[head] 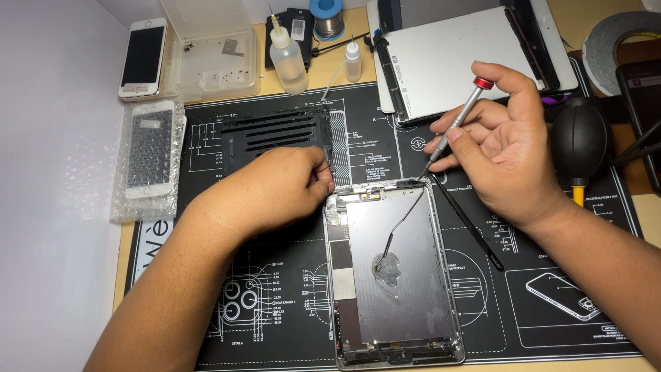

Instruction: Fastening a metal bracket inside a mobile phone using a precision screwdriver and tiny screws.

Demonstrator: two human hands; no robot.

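Observation:
An opened tablet shell [406,275], silver inside with a thin black cable across it, lies on a black printed work mat [289,296]. My right hand [506,148] grips a slim screwdriver [458,117] with a red cap; its tip touches the shell's top right corner. My left hand [275,186] rests at the shell's top left corner, fingers pinched on the edge there. Just behind it lies a black battery pack [272,134].
A detached tablet screen [468,55] lies at the back. Two phones [143,58] [148,148] sit at the left, one on bubble wrap. Nearby are a clear parts box [210,58], two dropper bottles [289,58], a solder spool [327,17], a black air blower [580,141], a tape roll [613,38] and a black spudger [471,224].

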